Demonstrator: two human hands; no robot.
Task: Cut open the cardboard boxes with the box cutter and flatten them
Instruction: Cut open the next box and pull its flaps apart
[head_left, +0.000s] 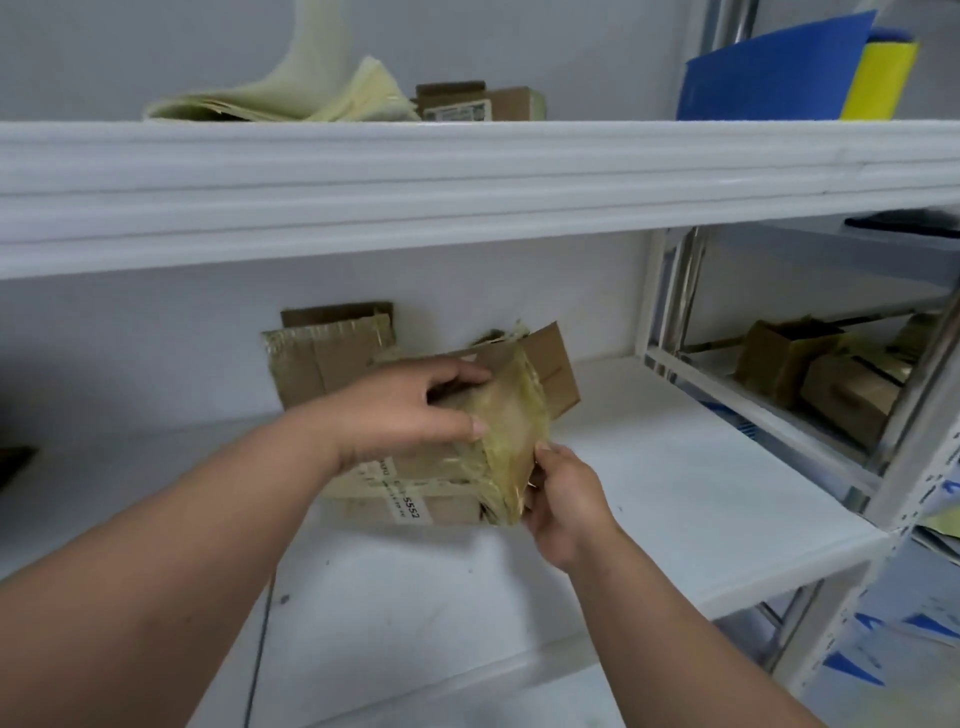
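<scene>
I hold the taped box (447, 457) over the white shelf (675, 467), long axis running left-right. My left hand (405, 410) grips its top; my right hand (561, 493) seems to pinch the near-right taped end.

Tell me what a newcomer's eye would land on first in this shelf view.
First, the taped cardboard box in the middle of the white shelf, with the left hand gripping its top and the right hand pinching its taped end. Behind it, a flattened box leans against the back wall. A blue folder stands out at the upper right, beside a yellow one.
</scene>
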